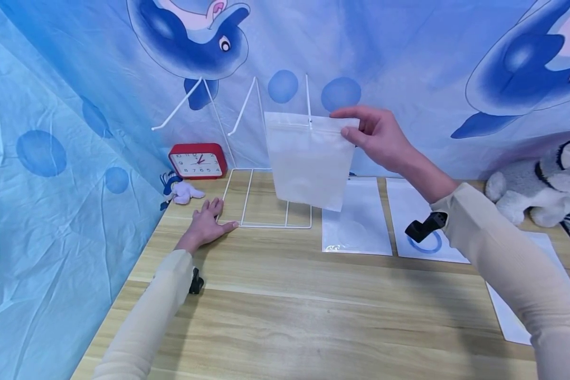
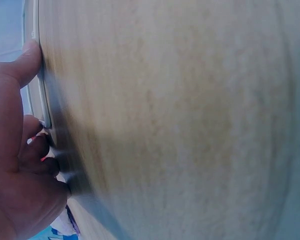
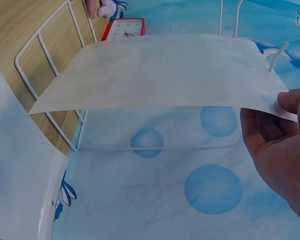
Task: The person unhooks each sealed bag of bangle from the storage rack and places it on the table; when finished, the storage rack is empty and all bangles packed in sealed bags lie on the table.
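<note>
My right hand (image 1: 377, 132) pinches the top right corner of a white zip bag (image 1: 306, 169) between thumb and fingers. The bag hangs upright at the right-hand hook (image 1: 307, 95) of a white wire rack, and the hook's tip shows at the front of the bag's top strip. In the right wrist view the same bag (image 3: 150, 75) spreads out from the fingers. My left hand (image 1: 206, 224) rests on the left front corner of the rack's base (image 1: 275, 227), fingers spread and thumb along the front wire. The rack's other two hooks (image 1: 178, 110) carry nothing.
Behind the left hand stand a red clock (image 1: 198, 161) and a small plush toy (image 1: 184, 192). White bags or sheets lie right of the rack, one nearest it (image 1: 358, 227) and one with a blue ring (image 1: 425, 243). A grey plush dog (image 1: 541, 184) sits far right.
</note>
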Tool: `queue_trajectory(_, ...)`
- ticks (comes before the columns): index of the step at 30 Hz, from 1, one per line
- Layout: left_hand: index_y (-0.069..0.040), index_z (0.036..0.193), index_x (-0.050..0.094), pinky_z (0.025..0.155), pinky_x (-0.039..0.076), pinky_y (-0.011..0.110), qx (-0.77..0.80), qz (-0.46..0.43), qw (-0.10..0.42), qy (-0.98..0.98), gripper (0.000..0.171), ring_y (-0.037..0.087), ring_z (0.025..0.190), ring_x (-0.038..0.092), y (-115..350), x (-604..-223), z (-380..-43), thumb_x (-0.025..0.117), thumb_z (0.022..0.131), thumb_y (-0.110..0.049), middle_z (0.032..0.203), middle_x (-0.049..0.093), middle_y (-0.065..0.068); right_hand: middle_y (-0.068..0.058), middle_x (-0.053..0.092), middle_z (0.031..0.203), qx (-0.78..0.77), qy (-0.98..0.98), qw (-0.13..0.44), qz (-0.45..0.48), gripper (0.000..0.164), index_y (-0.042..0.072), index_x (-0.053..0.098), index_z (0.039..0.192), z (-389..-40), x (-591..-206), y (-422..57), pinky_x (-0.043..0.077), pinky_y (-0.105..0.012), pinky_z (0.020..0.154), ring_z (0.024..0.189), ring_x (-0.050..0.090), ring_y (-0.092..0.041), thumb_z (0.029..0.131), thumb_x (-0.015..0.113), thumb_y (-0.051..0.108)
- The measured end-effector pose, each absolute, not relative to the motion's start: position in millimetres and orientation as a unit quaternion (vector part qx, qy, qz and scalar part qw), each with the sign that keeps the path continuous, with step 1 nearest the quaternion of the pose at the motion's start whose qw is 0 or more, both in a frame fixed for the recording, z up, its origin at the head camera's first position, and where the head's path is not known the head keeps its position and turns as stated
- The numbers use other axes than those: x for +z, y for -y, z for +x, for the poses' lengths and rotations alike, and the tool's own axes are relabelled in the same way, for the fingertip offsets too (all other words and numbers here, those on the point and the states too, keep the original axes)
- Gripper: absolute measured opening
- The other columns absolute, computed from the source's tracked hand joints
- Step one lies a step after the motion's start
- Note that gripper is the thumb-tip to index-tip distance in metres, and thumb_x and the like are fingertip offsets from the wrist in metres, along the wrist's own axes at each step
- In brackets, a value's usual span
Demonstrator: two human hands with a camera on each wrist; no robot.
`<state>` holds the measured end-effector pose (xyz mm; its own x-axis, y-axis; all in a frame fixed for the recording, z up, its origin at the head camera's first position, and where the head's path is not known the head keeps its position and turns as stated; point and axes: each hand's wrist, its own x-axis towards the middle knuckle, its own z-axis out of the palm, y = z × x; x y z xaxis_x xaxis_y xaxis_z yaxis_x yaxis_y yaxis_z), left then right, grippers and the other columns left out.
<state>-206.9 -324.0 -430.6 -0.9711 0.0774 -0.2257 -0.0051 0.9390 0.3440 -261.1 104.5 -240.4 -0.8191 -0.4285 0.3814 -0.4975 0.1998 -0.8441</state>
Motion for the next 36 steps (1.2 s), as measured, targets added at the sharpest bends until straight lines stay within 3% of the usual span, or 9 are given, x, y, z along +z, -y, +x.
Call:
queue_trajectory(3,0.004,0.157,0.014,0.113,-0.001,0.067,0.174,0.017,0.121,-0.977,0.099,0.049,0.147,-0.001,324.5,-432.8,-205.8,0.06,0.093,-0.055,0.163,0.008,0.027,-0.012,0.069,0.116,0.56,0.772,0.026,0.298,0.032,0.007,0.066,0.131,-256.6,-241.5,-105.6,0.056,-0.023,0.08,0.085,0.069,-0.019,0.1,0.06,0.005)
queue_trajectory(12,0.003,0.157,0.013,0.114,-0.002,0.067,0.178,0.014,0.128,-0.976,0.1,0.049,0.147,-0.002,325.4,-437.4,-202.3,0.059,0.093,-0.058,0.163,0.008,0.027,-0.01,0.072,0.111,0.594,0.738,0.008,0.321,0.031,0.005,0.067,0.129,-244.2,-241.8,-106.7,0.056,-0.023,0.077,0.087,0.072,-0.018,0.099,0.06,0.001)
queue_trajectory(30,0.0,0.158,0.011,0.114,-0.003,0.066,0.187,0.003,0.141,-0.972,0.102,0.047,0.148,-0.005,326.5,-432.6,-207.9,0.061,0.092,-0.058,0.164,0.006,0.026,-0.009,0.073,0.098,0.622,0.718,0.015,0.31,0.028,0.009,0.072,0.122,-224.2,-224.9,-104.4,0.055,-0.022,0.07,0.077,0.068,-0.02,0.098,0.062,0.0)
queue_trajectory(36,-0.002,0.159,0.01,0.113,-0.003,0.066,0.194,-0.001,0.149,-0.97,0.103,0.047,0.148,-0.007,326.8,-430.1,-212.2,0.061,0.091,-0.06,0.165,0.003,0.023,-0.012,0.073,0.093,0.646,0.691,0.01,0.325,0.027,0.005,0.072,0.121,-211.3,-220.7,-102.4,0.054,-0.022,0.066,0.071,0.066,-0.021,0.097,0.062,-0.002)
